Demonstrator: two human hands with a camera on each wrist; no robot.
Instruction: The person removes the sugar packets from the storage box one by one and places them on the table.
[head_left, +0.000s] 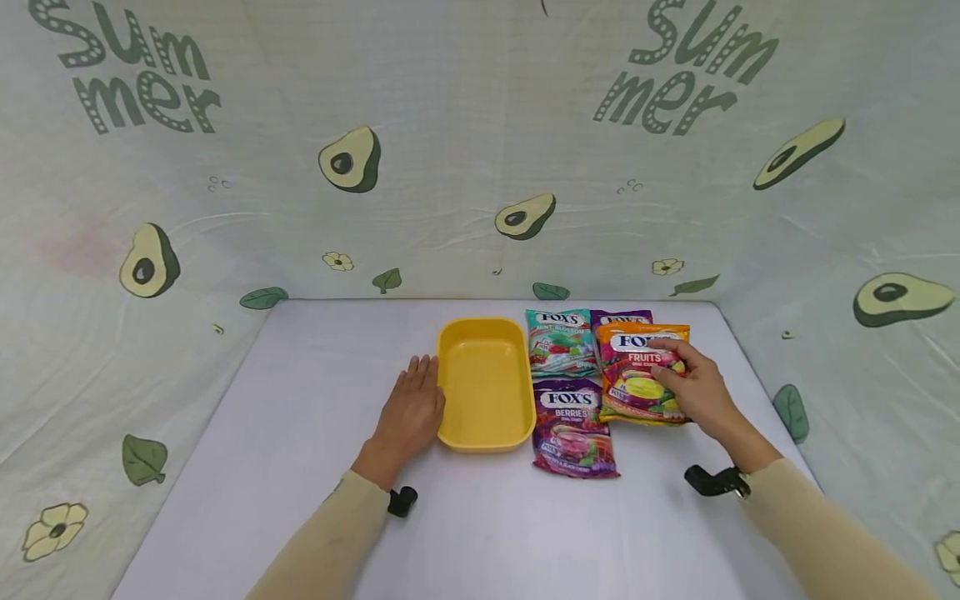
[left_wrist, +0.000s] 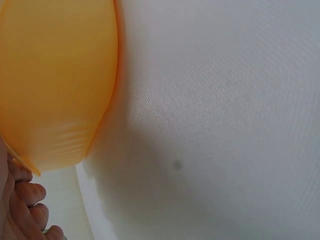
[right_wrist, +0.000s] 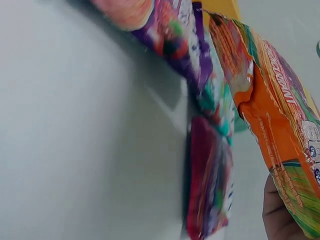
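Note:
My right hand (head_left: 701,392) grips an orange bag of Fox's fruit candy (head_left: 637,387) by its right side. In the right wrist view that orange candy bag (right_wrist: 280,120) hangs above the table, with fingertips (right_wrist: 280,215) behind its lower edge. At the left wall of a yellow plastic tray (head_left: 486,387) lies my left hand (head_left: 412,400), fingers straight and together. The left wrist view shows those fingers (left_wrist: 30,200) beside the yellow tray (left_wrist: 60,80). Nothing lies inside the tray.
Right of the tray are a teal mint candy bag (head_left: 561,343) and a purple berries candy bag (head_left: 573,429). Another purple candy bag (head_left: 622,317) is partly hidden behind the orange one. A patterned cloth (head_left: 450,150) rises behind the white table (head_left: 300,400).

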